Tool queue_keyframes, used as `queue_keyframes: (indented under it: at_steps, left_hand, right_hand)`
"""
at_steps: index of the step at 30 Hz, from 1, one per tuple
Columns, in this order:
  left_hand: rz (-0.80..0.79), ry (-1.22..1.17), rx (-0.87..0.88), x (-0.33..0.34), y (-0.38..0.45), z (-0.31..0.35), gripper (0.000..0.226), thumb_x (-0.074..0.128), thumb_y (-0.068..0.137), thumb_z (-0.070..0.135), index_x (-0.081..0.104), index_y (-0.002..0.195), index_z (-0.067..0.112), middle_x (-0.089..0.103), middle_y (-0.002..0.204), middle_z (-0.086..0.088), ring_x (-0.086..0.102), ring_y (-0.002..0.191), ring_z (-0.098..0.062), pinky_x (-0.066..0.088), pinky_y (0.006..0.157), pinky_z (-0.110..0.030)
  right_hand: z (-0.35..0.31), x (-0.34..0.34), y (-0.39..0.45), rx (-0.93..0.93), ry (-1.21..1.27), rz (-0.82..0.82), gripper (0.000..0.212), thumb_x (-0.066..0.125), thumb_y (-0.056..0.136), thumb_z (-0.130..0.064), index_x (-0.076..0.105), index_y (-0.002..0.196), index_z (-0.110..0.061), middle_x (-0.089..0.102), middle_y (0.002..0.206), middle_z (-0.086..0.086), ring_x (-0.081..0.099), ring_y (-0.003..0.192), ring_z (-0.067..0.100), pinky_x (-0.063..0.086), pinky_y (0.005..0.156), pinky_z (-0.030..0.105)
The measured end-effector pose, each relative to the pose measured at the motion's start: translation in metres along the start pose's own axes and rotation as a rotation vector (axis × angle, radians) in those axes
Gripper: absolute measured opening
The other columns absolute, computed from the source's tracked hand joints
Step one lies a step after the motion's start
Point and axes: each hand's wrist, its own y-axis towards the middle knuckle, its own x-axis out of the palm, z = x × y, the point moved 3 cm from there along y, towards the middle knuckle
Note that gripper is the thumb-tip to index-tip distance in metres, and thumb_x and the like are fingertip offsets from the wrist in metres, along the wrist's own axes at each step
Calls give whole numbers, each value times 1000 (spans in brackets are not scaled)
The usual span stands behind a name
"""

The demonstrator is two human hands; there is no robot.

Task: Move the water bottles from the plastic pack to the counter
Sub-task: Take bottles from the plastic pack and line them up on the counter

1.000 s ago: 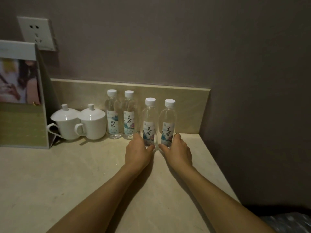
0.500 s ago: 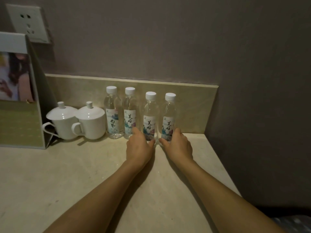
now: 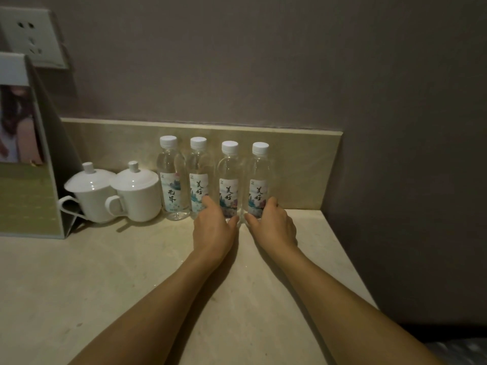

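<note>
Each hand has its grip curled round the base of a water bottle: the left hand (image 3: 213,227) holds the third bottle (image 3: 229,180) in the row, the right hand (image 3: 272,227) the fourth bottle (image 3: 259,180). Both stand upright on the counter (image 3: 131,272) at the backsplash (image 3: 303,167), beside two other bottles (image 3: 184,177) and two lidded white cups (image 3: 113,191). This looks like the placing step; next, both hands must let go without tipping them, and no plastic pack is in view.

I can't see the bases of the two right bottles (image 3: 229,177): my left hand (image 3: 214,227) and right hand (image 3: 272,225) cover them. At 9 o'clock the card stand (image 3: 26,159) and the socket (image 3: 31,38) are cut by the edge. Label print is too small to read.
</note>
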Motion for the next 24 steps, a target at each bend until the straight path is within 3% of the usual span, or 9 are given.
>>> queue_keyframes:
  at_steps: [6, 16, 24]
  left_hand:
    - [25, 27, 18, 1, 3, 0, 49, 75, 84, 30, 38, 111, 12, 68, 110, -14, 68, 98, -32, 56, 74, -38]
    - [28, 55, 54, 0, 4, 1, 46, 73, 86, 27, 40, 114, 11, 67, 112, -13, 67, 102, -31, 58, 80, -44]
    - [37, 102, 66, 3, 4, 1, 46, 70, 88, 27, 37, 115, 10, 68, 109, -14, 67, 97, -32, 56, 74, -42]
  right_hand:
    - [-2, 3, 6, 2, -5, -1, 47, 62, 87, -48, 43, 117, -17, 61, 118, 8, 62, 103, 31, 44, 67, 34]
    - [-5, 7, 10, -1, -14, 2, 48, 62, 88, -47, 41, 118, -17, 60, 119, 10, 61, 104, 32, 44, 70, 37]
    - [-8, 8, 11, -12, -37, -11, 49, 60, 91, -44, 40, 123, -14, 57, 124, 12, 60, 107, 33, 43, 71, 37]
